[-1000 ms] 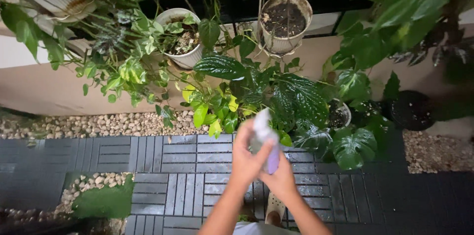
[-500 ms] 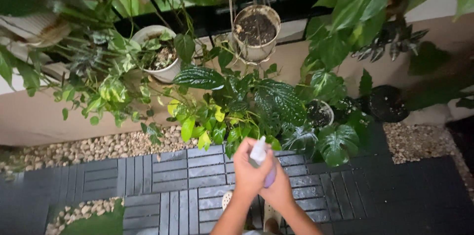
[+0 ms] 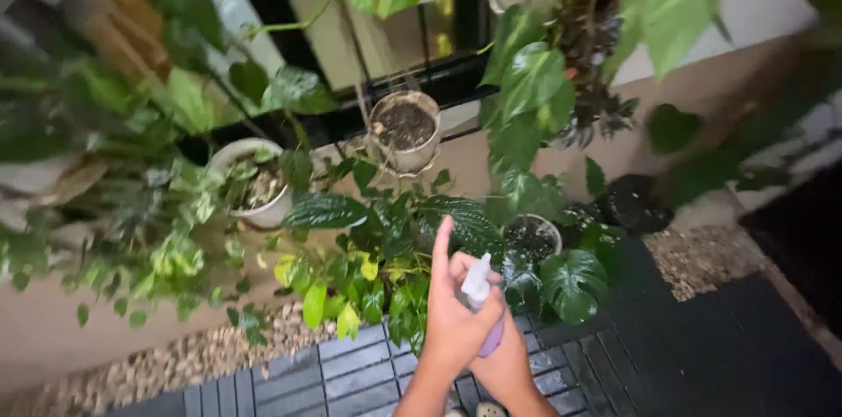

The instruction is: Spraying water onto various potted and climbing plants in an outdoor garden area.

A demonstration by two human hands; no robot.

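Observation:
Both my hands hold a small spray bottle (image 3: 478, 284) with a white nozzle and a purple body, low in the middle of the head view. My left hand (image 3: 453, 322) wraps the bottle's upper part, its index finger stretched straight up. Below it, my right hand (image 3: 506, 364) grips the bottle's base. The nozzle sits just before a cluster of dark green and yellow-green leaves (image 3: 377, 246). A hanging pot of bare soil (image 3: 403, 129) is above them.
A white pot (image 3: 253, 187) with a leafy plant stands at the left. A small pot (image 3: 531, 237) and a black pot (image 3: 636, 203) stand at the right. Pale gravel (image 3: 175, 364) borders dark deck tiles (image 3: 360, 373). Big leaves (image 3: 526, 84) hang overhead.
The view has tilted up and swung, so plants sit lower and more leftward. My hands stay on the bottle; my left index finger has lifted straight.

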